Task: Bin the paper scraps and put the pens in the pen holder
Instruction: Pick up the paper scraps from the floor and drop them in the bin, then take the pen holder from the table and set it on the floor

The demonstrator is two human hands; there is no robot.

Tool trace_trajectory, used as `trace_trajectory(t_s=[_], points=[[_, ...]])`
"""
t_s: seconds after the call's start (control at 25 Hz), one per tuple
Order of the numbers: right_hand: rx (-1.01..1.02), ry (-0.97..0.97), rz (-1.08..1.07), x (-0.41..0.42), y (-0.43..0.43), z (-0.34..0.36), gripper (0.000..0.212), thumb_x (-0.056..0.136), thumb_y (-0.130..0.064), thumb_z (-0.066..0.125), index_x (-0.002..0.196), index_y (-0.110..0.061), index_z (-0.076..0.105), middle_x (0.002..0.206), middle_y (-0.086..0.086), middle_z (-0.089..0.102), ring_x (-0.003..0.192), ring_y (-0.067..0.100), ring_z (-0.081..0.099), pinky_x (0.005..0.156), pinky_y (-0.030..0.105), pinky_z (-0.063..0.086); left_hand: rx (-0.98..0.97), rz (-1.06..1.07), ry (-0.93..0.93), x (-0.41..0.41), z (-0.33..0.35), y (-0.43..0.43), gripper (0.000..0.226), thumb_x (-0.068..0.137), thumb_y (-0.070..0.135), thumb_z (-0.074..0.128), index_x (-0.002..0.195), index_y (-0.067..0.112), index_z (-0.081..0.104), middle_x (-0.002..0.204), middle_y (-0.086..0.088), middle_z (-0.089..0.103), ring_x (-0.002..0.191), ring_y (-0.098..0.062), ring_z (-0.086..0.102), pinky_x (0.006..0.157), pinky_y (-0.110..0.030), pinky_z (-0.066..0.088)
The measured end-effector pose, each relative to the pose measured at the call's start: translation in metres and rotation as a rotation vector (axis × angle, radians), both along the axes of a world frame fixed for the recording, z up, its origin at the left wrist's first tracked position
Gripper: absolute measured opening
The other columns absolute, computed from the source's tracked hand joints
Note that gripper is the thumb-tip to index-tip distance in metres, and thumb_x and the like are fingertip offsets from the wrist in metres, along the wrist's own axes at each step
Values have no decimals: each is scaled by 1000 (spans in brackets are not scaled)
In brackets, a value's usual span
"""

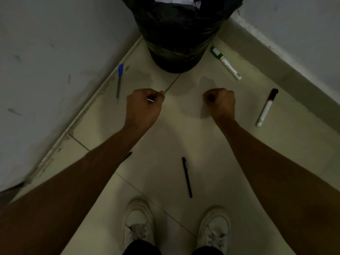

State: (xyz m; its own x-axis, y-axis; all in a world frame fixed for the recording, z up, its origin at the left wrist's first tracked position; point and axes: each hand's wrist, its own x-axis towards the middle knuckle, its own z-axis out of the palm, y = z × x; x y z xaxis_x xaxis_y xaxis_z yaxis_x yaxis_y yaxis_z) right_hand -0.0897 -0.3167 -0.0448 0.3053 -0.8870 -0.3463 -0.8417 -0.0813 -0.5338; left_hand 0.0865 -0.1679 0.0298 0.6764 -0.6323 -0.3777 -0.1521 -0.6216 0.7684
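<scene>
A black-bagged bin (178, 34) stands in the corner, with white paper (174, 0) showing at its top. My left hand (143, 105) is a fist in front of it, and a small white scrap (150, 100) peeks from its fingers. My right hand (219, 101) is also clenched; nothing shows in it. On the floor lie a blue pen (119, 81) by the left wall, a green-capped marker (226, 63), a black-capped marker (266, 107), a black pen (187, 177), and another dark pen (127, 157) partly hidden under my left forearm. No pen holder is in view.
White walls meet behind the bin, hemming in a pale tiled floor (184, 140). My two white shoes (138, 221) stand at the bottom of the view. The scene is dim.
</scene>
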Motion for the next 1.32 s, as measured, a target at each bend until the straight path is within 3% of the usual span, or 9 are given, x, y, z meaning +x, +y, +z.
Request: trace_trajectory(t_s=[0.08,0.2,0.36,0.48,0.6,0.68,0.84,0.96,1.32], points=[[51,-96,-48,2,5,22,19,82,-4,65,92,-13,79,93,5,77,82,13,69,84,22,55,-14,-8,-1,-7,11,-1,32,85,43,61,81,14,74,70,-1,71,65,-19,70,69,-46,60],[38,-481,-231,7,24,99,10,79,-12,79,89,-10,79,82,1,76,69,7,68,76,29,60,-103,7,20,-17,59,-12,26,87,39,60,82,17,74,70,1,71,66,-18,69,67,-46,60],[-21,-835,-241,52,17,225,9,79,-11,81,87,-12,76,79,5,75,69,9,70,72,26,59,-313,90,-34,-11,158,-37,27,93,35,58,79,16,72,67,3,69,61,-18,67,60,-41,59],[-77,-668,-148,101,-18,266,13,81,-9,72,89,0,76,82,11,75,72,10,68,71,15,50,-305,110,14,14,209,-65,26,93,28,53,79,13,70,72,-8,70,67,-28,68,61,-41,59],[85,-487,-106,113,-31,289,38,78,-18,55,104,4,70,102,20,73,95,25,67,83,25,47,-66,55,167,37,240,-67,14,76,23,48,70,29,58,97,-17,71,93,-34,68,85,-51,57],[171,-449,-150,91,-16,321,39,85,-7,55,122,-1,65,119,17,69,111,28,63,92,26,46,-17,127,253,39,270,-48,16,81,22,49,71,29,60,101,-13,69,98,-31,66,92,-52,54],[300,-614,-425,22,43,435,38,90,6,56,125,-7,64,117,5,69,108,18,64,103,38,50,-49,150,350,3,369,5,17,92,24,50,100,20,65,109,-4,65,102,-19,61,102,-51,47],[357,-793,-600,-26,90,545,31,91,4,61,119,-10,64,110,9,71,99,16,66,93,33,54,-102,109,410,-49,464,30,40,95,30,56,133,16,57,127,-2,62,114,-15,59,106,-44,46],[0,-871,-991,-249,192,787,27,93,-5,64,119,-13,67,111,4,73,104,13,68,91,31,57,-228,-435,583,-277,682,35,24,96,22,59,119,21,65,119,-1,69,110,-15,65,101,-43,50]])
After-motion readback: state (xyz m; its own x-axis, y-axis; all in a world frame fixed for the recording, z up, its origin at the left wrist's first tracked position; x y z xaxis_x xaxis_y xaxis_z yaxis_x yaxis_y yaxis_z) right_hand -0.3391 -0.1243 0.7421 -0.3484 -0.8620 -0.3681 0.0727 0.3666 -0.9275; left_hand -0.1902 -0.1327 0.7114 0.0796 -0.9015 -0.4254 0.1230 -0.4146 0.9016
